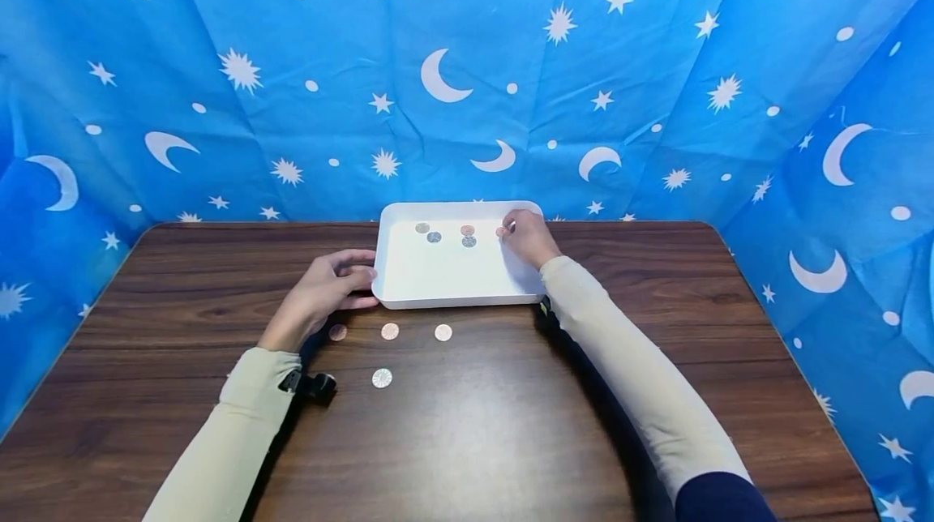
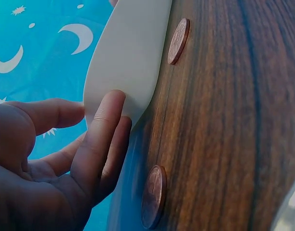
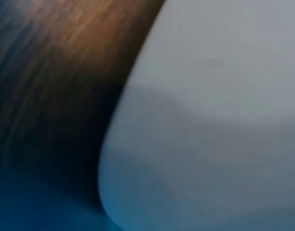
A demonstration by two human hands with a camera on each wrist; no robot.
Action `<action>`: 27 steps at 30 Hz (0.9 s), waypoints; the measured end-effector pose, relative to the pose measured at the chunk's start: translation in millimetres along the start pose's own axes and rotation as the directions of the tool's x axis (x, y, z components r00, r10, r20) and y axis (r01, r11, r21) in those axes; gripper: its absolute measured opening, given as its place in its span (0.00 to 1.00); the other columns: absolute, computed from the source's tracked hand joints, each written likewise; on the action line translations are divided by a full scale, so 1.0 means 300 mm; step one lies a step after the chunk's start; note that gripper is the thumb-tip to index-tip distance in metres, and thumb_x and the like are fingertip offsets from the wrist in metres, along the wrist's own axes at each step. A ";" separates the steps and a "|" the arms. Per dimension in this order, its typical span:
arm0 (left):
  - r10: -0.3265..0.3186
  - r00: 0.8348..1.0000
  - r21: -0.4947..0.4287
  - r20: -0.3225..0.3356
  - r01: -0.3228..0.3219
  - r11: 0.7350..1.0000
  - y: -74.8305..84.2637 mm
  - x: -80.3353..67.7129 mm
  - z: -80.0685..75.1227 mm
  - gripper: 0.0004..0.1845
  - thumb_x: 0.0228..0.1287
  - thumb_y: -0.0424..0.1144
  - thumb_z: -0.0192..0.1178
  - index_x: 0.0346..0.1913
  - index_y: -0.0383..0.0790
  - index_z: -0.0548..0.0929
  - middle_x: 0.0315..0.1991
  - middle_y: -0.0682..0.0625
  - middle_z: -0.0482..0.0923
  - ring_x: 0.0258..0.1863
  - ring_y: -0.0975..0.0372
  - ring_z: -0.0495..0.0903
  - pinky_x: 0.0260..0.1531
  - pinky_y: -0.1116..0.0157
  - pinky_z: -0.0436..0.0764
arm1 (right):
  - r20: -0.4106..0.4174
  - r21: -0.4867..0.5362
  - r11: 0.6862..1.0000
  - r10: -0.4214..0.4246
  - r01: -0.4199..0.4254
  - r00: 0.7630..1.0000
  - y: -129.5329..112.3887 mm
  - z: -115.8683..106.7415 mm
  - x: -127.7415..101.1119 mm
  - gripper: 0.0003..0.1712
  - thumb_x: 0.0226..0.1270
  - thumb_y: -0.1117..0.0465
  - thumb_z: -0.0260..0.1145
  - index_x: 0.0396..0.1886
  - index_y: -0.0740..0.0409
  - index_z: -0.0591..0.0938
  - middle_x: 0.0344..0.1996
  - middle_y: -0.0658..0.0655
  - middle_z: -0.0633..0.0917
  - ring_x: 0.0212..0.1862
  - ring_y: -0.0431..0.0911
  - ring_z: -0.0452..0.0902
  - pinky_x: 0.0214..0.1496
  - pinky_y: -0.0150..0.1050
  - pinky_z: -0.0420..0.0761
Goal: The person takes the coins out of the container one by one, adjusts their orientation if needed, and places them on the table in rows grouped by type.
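A white tray (image 1: 452, 279) stands at the table's back edge. Inside its far half, silver coins (image 1: 434, 237) and a copper coin (image 1: 467, 230) lie close together. My right hand (image 1: 531, 238) is over the tray's right end, pinching another copper coin (image 1: 500, 232) between thumb and fingertips. At the left end, my left hand (image 1: 326, 288) touches the outer wall with fairly straight fingers (image 2: 106, 115). The right wrist view shows only the blurred tray wall (image 3: 210, 144) and some table; that hand is out of its frame.
In front of the tray, copper coins (image 1: 390, 331) form a loose row on the brown wooden table (image 1: 467, 425). A silver coin (image 1: 382, 378) lies nearer to me. Behind the table hangs a blue cloth (image 1: 350, 84) with moons and stars.
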State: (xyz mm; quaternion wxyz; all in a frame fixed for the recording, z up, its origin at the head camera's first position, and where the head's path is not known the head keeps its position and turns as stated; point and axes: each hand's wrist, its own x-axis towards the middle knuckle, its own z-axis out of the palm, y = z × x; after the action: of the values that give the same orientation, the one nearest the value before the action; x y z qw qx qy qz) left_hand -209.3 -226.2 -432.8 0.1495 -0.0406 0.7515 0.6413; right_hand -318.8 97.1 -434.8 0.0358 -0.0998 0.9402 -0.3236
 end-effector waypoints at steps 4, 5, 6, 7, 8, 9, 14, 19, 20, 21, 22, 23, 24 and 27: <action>-0.002 1.000 0.004 -0.009 0.002 1.000 0.002 0.004 0.012 0.29 0.81 0.31 0.54 0.79 0.31 0.63 0.65 0.29 0.71 0.43 0.58 0.87 0.47 0.62 0.87 | -0.003 -0.024 1.000 0.012 -0.012 1.000 -0.001 0.002 -0.006 0.09 0.79 0.65 0.65 0.47 0.68 0.86 0.45 0.65 0.88 0.47 0.56 0.82 0.56 0.48 0.81; -0.005 1.000 0.004 -0.013 0.005 1.000 0.002 0.006 0.015 0.29 0.81 0.31 0.54 0.79 0.31 0.63 0.64 0.29 0.71 0.43 0.58 0.87 0.47 0.62 0.87 | 0.005 -0.034 0.999 0.014 -0.014 1.000 -0.003 0.001 -0.010 0.08 0.79 0.65 0.65 0.46 0.67 0.86 0.44 0.65 0.88 0.46 0.55 0.82 0.55 0.48 0.81; -0.006 1.000 0.005 -0.014 0.006 1.000 0.001 0.007 0.016 0.29 0.80 0.31 0.54 0.79 0.31 0.64 0.64 0.29 0.71 0.44 0.58 0.87 0.47 0.62 0.87 | 0.016 -0.047 0.999 0.015 -0.014 1.000 -0.005 0.000 -0.015 0.07 0.79 0.65 0.65 0.46 0.66 0.86 0.43 0.64 0.88 0.45 0.54 0.82 0.54 0.48 0.81; -0.007 1.000 0.004 -0.018 0.007 1.000 0.001 0.009 0.018 0.29 0.80 0.31 0.54 0.79 0.31 0.64 0.64 0.29 0.71 0.43 0.58 0.87 0.47 0.62 0.87 | 0.032 -0.055 0.998 0.015 -0.014 0.999 -0.009 -0.001 -0.020 0.07 0.79 0.65 0.65 0.46 0.65 0.85 0.43 0.63 0.88 0.45 0.54 0.82 0.53 0.48 0.81; -0.007 1.000 0.006 -0.021 0.007 1.000 0.002 0.009 0.019 0.29 0.80 0.31 0.54 0.79 0.31 0.64 0.64 0.30 0.71 0.43 0.58 0.87 0.47 0.62 0.87 | 0.049 -0.064 0.998 0.014 -0.011 0.999 -0.013 -0.001 -0.027 0.07 0.79 0.64 0.65 0.46 0.64 0.85 0.44 0.63 0.88 0.44 0.54 0.82 0.53 0.48 0.81; -0.010 1.000 0.008 -0.025 0.010 1.000 0.001 0.011 0.019 0.29 0.80 0.31 0.54 0.79 0.32 0.65 0.63 0.30 0.71 0.43 0.58 0.87 0.47 0.62 0.87 | 0.066 -0.079 0.997 0.010 -0.005 0.998 -0.018 -0.001 -0.035 0.07 0.79 0.63 0.66 0.46 0.63 0.85 0.44 0.62 0.88 0.44 0.54 0.82 0.52 0.48 0.81; -0.006 0.999 0.028 -0.039 0.007 1.000 0.006 0.013 0.018 0.28 0.80 0.31 0.54 0.78 0.32 0.65 0.63 0.30 0.71 0.42 0.59 0.87 0.47 0.63 0.87 | 0.110 -0.105 0.993 -0.035 0.047 0.993 -0.048 0.015 -0.068 0.07 0.77 0.60 0.69 0.45 0.59 0.87 0.43 0.59 0.90 0.44 0.52 0.84 0.52 0.48 0.82; 0.001 0.998 0.052 -0.055 0.002 0.999 0.013 0.009 0.014 0.28 0.80 0.31 0.54 0.78 0.31 0.65 0.63 0.29 0.72 0.41 0.58 0.88 0.46 0.63 0.87 | 0.125 -0.076 0.993 -0.084 0.094 0.989 -0.082 0.046 -0.088 0.07 0.76 0.59 0.70 0.45 0.59 0.88 0.42 0.58 0.90 0.43 0.51 0.83 0.52 0.47 0.81; -0.001 0.998 0.051 -0.055 0.004 0.999 0.013 0.009 0.014 0.28 0.80 0.31 0.54 0.78 0.31 0.65 0.63 0.29 0.72 0.41 0.58 0.88 0.46 0.63 0.87 | 0.126 -0.071 0.993 -0.088 0.097 0.988 -0.086 0.052 -0.092 0.07 0.76 0.59 0.70 0.44 0.58 0.87 0.42 0.58 0.89 0.43 0.51 0.83 0.52 0.47 0.81; -0.005 0.999 0.049 -0.052 0.008 0.999 0.013 0.008 0.015 0.28 0.80 0.31 0.54 0.78 0.31 0.65 0.63 0.29 0.71 0.42 0.58 0.87 0.46 0.63 0.87 | 0.124 -0.064 0.993 -0.090 0.098 0.988 -0.088 0.057 -0.095 0.07 0.76 0.59 0.70 0.44 0.58 0.87 0.42 0.57 0.89 0.43 0.50 0.83 0.52 0.47 0.81; -0.009 0.999 0.045 -0.049 0.011 0.999 0.012 0.007 0.015 0.28 0.80 0.31 0.54 0.78 0.31 0.65 0.63 0.30 0.71 0.42 0.58 0.87 0.47 0.63 0.87 | 0.122 -0.057 0.994 -0.090 0.098 0.988 -0.089 0.061 -0.097 0.07 0.76 0.59 0.70 0.44 0.58 0.87 0.42 0.57 0.89 0.43 0.50 0.83 0.51 0.47 0.81; -0.013 0.999 0.044 -0.048 0.015 0.999 0.011 0.006 0.016 0.28 0.80 0.31 0.54 0.78 0.32 0.65 0.63 0.30 0.71 0.43 0.58 0.87 0.47 0.63 0.87 | 0.120 -0.051 0.994 -0.091 0.098 0.989 -0.089 0.064 -0.100 0.07 0.76 0.58 0.70 0.44 0.57 0.87 0.42 0.57 0.89 0.43 0.50 0.82 0.51 0.47 0.80; -0.016 0.999 0.045 -0.047 0.018 0.999 0.011 0.005 0.016 0.28 0.80 0.32 0.54 0.78 0.32 0.65 0.62 0.31 0.71 0.43 0.58 0.87 0.48 0.63 0.87 | 0.119 -0.041 0.994 -0.092 0.097 0.989 -0.088 0.067 -0.102 0.08 0.76 0.57 0.70 0.44 0.57 0.87 0.41 0.56 0.89 0.42 0.50 0.82 0.50 0.47 0.80; -0.018 0.999 0.045 -0.050 0.020 0.999 0.010 0.003 0.016 0.28 0.81 0.32 0.54 0.79 0.32 0.65 0.63 0.31 0.71 0.43 0.58 0.87 0.48 0.62 0.87 | 0.124 0.018 0.995 -0.095 0.093 0.988 -0.077 0.071 -0.103 0.08 0.77 0.58 0.69 0.47 0.57 0.87 0.38 0.56 0.87 0.39 0.49 0.79 0.46 0.44 0.78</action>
State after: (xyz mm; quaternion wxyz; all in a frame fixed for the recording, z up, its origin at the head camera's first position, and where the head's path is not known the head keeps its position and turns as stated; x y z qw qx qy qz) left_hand -210.1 -220.9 -430.8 0.1379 -0.0601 0.7690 0.6213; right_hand -282.1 73.1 -437.2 0.0796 -0.1637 0.9285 -0.3236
